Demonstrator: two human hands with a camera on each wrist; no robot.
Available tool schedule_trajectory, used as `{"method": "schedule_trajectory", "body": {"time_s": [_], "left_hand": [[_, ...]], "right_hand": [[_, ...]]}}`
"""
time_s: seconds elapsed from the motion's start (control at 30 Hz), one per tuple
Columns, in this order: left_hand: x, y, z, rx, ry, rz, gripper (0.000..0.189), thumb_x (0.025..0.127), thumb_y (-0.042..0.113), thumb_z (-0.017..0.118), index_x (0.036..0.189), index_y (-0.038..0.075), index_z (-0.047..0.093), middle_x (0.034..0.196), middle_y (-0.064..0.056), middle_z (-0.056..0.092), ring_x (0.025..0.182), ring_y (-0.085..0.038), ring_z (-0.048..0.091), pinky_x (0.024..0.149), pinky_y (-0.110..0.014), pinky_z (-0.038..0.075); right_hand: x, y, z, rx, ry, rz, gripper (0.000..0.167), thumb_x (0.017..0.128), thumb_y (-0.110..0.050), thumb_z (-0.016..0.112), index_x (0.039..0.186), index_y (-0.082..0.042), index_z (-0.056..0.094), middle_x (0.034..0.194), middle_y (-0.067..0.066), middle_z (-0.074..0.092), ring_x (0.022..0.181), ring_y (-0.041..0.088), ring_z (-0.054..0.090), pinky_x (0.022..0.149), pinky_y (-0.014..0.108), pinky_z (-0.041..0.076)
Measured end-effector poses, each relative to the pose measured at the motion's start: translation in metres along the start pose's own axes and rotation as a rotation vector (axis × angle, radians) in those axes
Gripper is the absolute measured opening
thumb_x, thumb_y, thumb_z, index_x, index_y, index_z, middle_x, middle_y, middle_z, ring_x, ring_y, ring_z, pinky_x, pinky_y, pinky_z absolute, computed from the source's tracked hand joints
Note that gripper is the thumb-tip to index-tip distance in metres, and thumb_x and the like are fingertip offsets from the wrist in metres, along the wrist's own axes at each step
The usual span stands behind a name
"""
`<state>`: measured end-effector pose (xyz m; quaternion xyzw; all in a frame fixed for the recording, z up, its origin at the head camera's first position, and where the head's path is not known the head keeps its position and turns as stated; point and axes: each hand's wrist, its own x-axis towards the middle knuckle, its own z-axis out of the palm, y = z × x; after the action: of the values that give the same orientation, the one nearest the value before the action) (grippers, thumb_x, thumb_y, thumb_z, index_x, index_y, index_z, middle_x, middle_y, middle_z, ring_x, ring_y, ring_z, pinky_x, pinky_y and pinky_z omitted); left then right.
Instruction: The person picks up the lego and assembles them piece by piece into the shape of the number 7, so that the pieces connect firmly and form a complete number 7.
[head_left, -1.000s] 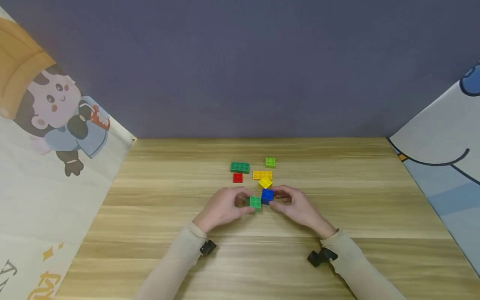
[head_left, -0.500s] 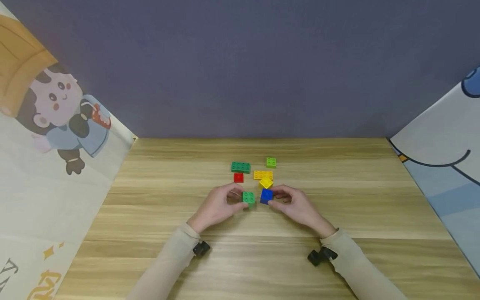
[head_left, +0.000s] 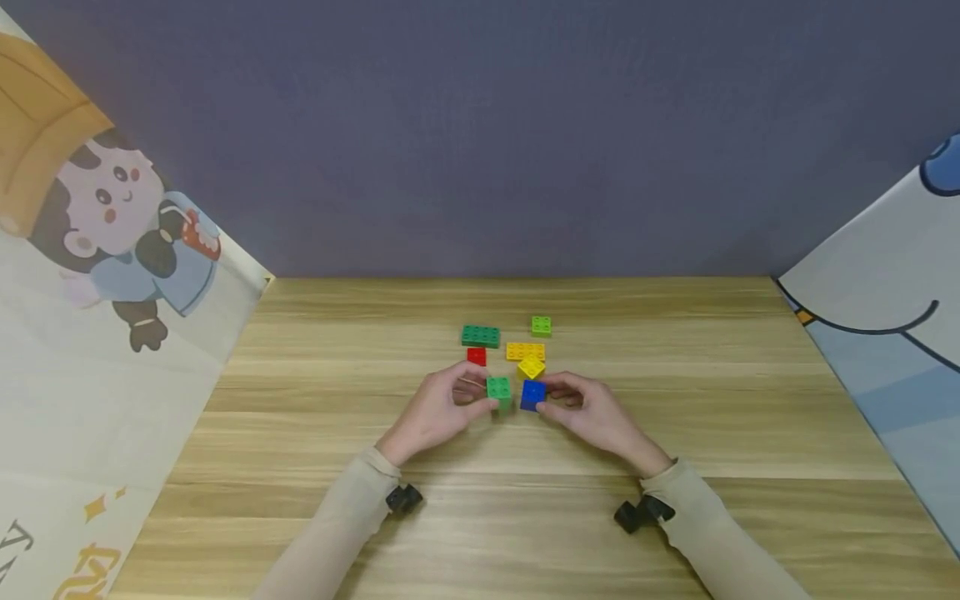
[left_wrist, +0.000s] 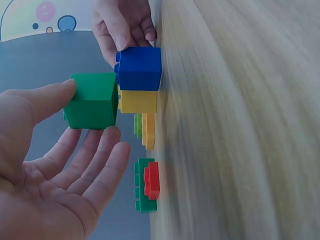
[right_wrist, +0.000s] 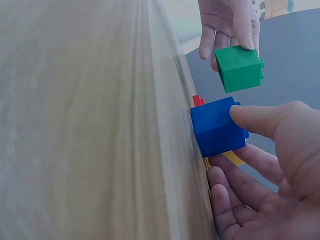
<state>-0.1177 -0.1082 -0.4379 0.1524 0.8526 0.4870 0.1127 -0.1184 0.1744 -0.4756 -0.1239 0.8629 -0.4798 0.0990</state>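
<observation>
Hands hold a brick apiece over the wood-grain tabletop (head_left: 450, 542). From where I stand, the left hand (head_left: 435, 408) pinches a tall green four-stud plastic brick (head_left: 498, 390) between thumb and fingertips, clear of the surface. The right hand (head_left: 603, 421) pinches a tall blue four-stud plastic brick (head_left: 533, 395) low at the surface, just right of the green one, the two apart. Just beyond the blue brick sits a yellow square brick (head_left: 531, 367), turned corner-on.

I'd worry about that fingertip hold: smooth sides could let the green brick slip and drop. Bringing the two together crooked might miss the studs, and a push toward the far side could knock the yellow brick askew.

I can read no brand on the bricks. On the left wall panel (head_left: 60, 400), a cut-off grey letter (head_left: 18, 537) looks like a Y; the orange lettering (head_left: 88, 571) beside it defeats me.
</observation>
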Motion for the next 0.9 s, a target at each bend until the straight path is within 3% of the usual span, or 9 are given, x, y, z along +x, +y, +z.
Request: {"method": "schedule_trajectory", "body": {"time_s": [0.4,0.9], "left_hand": [[0.0015,0.0011,0.0035,-0.094,0.021,-0.017,0.037,0.096,0.027,0.082,0.129,0.016,0.069,0.126,-0.006,0.075,0.111,-0.023,0.075,0.097,-0.039,0.063],[0.0061,0.0027,0.0085,-0.125,-0.009,0.012,0.039,0.099,0.027,0.079,0.134,0.017,0.067,0.134,-0.005,0.072,0.112,-0.023,0.075,0.096,-0.037,0.063]], "right_hand": [[-0.0025,-0.0019,-0.0002,-0.011,-0.004,0.005,0.046,0.097,-0.03,0.081,0.136,-0.008,0.07,0.131,0.014,0.074,0.113,0.027,0.072,0.096,0.042,0.063],[-0.0037,-0.0017,-0.0009,-0.007,-0.02,-0.01,0.045,0.097,-0.03,0.08,0.135,-0.009,0.071,0.132,0.012,0.074,0.117,0.028,0.071,0.099,0.044,0.062]]}}
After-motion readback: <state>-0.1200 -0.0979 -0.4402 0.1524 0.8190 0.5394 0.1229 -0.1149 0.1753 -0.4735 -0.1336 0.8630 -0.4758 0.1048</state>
